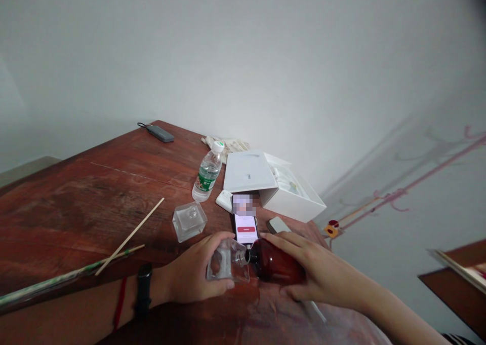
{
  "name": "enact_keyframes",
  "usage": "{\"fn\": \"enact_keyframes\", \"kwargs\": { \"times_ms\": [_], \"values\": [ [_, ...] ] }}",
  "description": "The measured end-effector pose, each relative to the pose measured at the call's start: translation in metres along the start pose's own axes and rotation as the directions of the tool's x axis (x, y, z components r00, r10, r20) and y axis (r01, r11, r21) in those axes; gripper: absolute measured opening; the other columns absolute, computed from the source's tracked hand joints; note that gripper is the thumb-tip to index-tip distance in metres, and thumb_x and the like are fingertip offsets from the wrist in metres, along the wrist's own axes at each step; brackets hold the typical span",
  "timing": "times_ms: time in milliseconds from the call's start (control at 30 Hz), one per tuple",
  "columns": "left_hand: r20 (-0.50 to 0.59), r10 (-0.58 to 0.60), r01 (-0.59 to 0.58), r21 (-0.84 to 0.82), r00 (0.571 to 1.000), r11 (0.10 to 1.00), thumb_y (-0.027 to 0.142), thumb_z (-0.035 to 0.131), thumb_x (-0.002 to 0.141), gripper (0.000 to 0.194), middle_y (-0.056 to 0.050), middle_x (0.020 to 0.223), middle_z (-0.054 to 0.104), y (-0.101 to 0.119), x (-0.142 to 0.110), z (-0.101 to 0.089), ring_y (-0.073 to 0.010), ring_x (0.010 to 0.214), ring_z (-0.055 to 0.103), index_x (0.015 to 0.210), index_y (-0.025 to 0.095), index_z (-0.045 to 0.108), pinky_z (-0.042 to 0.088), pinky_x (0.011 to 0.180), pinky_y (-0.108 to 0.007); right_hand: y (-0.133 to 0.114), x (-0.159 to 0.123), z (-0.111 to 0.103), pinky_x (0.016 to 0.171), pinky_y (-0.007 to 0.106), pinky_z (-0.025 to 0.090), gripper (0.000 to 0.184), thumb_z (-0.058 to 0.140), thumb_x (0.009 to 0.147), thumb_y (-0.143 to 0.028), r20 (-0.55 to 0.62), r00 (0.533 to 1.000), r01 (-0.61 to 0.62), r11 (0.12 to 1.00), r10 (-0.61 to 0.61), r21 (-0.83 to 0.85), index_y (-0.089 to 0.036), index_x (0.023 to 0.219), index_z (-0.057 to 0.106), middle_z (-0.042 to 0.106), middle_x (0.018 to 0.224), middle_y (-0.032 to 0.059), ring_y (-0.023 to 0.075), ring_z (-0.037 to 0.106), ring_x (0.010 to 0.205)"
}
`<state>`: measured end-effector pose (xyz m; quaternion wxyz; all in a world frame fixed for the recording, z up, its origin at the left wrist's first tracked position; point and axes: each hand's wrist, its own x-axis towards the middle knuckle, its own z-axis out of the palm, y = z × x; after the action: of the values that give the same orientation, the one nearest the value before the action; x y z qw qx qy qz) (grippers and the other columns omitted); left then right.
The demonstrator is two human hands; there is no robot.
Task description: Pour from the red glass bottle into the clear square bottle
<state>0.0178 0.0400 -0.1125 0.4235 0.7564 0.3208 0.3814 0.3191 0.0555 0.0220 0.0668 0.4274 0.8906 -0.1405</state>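
My left hand (pixel 193 273) grips a square clear glass bottle (pixel 224 262), lying on its side over the reddish wooden table (pixel 76 208). My right hand (pixel 317 266) wraps around an amber glass bottle (pixel 275 264), also held sideways. The two bottles' necks meet end to end between my hands, and a dark cap or collar shows at the join. A smartphone (pixel 245 228) lies just beyond them, its lower end close to the join. A black wristband (pixel 143 290) and a red string (pixel 119 304) circle my left wrist.
On the table stand a small square glass bottle (pixel 189 221), a water bottle (pixel 207 171) and an open white box (pixel 275 183). A thin wooden stick (pixel 129 236), a long green-wrapped rod (pixel 64 279) and a grey power bank (pixel 160 133) also lie there. Walls bound the far side.
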Motion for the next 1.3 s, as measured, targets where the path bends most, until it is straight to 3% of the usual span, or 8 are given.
{"fn": "enact_keyframes", "kwargs": {
  "times_ms": [267, 433, 933, 1133, 1300],
  "values": [
    [0.010, -0.002, 0.002, 0.023, 1.000, 1.000, 0.029, 0.082, 0.086, 0.080, -0.014, 0.141, 0.065, -0.0073, -0.0022, 0.0017, -0.0321, 0.112, 0.071, 0.155, 0.023, 0.042, 0.060, 0.098, -0.045, -0.0075, 0.0001, -0.0075, 0.121, 0.060, 0.048, 0.106, 0.081, 0.070, -0.013, -0.003, 1.000, 0.005, 1.000, -0.005, -0.015, -0.034, 0.166, 0.043, 0.063, 0.156, 0.0101, 0.0407, 0.059, 0.143],
    [-0.005, 0.028, -0.028, -0.001, 1.000, 1.000, 0.024, 0.081, 0.085, 0.081, -0.013, 0.145, 0.063, -0.0071, -0.0024, 0.0024, -0.0333, 0.123, 0.067, 0.155, 0.024, 0.040, 0.055, 0.107, -0.046, -0.0103, 0.0016, -0.0102, 0.121, 0.061, 0.047, 0.106, 0.082, 0.072, -0.016, 0.028, 1.000, 0.000, 1.000, 0.000, -0.025, -0.033, 0.167, 0.041, 0.062, 0.157, 0.0110, 0.0404, 0.059, 0.143],
    [-0.025, 0.059, -0.061, -0.047, 0.998, 0.997, 0.021, 0.080, 0.085, 0.076, -0.011, 0.140, 0.067, -0.0017, -0.0027, 0.0018, -0.0308, 0.120, 0.070, 0.152, 0.024, 0.043, 0.055, 0.105, -0.042, -0.0082, 0.0004, -0.0097, 0.118, 0.058, 0.050, 0.101, 0.084, 0.077, -0.023, 0.011, 1.000, 0.027, 0.999, -0.027, -0.041, -0.035, 0.167, 0.041, 0.062, 0.157, 0.0117, 0.0404, 0.062, 0.141],
    [-0.020, 0.053, -0.054, -0.030, 0.998, 0.998, 0.025, 0.081, 0.086, 0.077, -0.012, 0.139, 0.067, -0.0042, -0.0025, 0.0024, -0.0316, 0.117, 0.071, 0.152, 0.024, 0.042, 0.057, 0.102, -0.043, -0.0073, 0.0003, -0.0091, 0.116, 0.055, 0.053, 0.104, 0.084, 0.073, -0.019, -0.001, 1.000, 0.029, 0.999, -0.029, -0.045, -0.036, 0.166, 0.042, 0.064, 0.155, 0.0096, 0.0389, 0.064, 0.138],
    [-0.008, 0.051, -0.051, -0.012, 0.999, 0.999, 0.025, 0.082, 0.085, 0.077, -0.013, 0.140, 0.066, -0.0064, -0.0012, 0.0025, -0.0320, 0.120, 0.069, 0.152, 0.023, 0.043, 0.055, 0.106, -0.044, -0.0024, -0.0018, -0.0063, 0.120, 0.056, 0.051, 0.105, 0.081, 0.073, -0.018, -0.009, 1.000, 0.026, 0.997, -0.027, -0.076, -0.036, 0.168, 0.039, 0.059, 0.162, 0.0095, 0.0397, 0.057, 0.147]
  ]
}}
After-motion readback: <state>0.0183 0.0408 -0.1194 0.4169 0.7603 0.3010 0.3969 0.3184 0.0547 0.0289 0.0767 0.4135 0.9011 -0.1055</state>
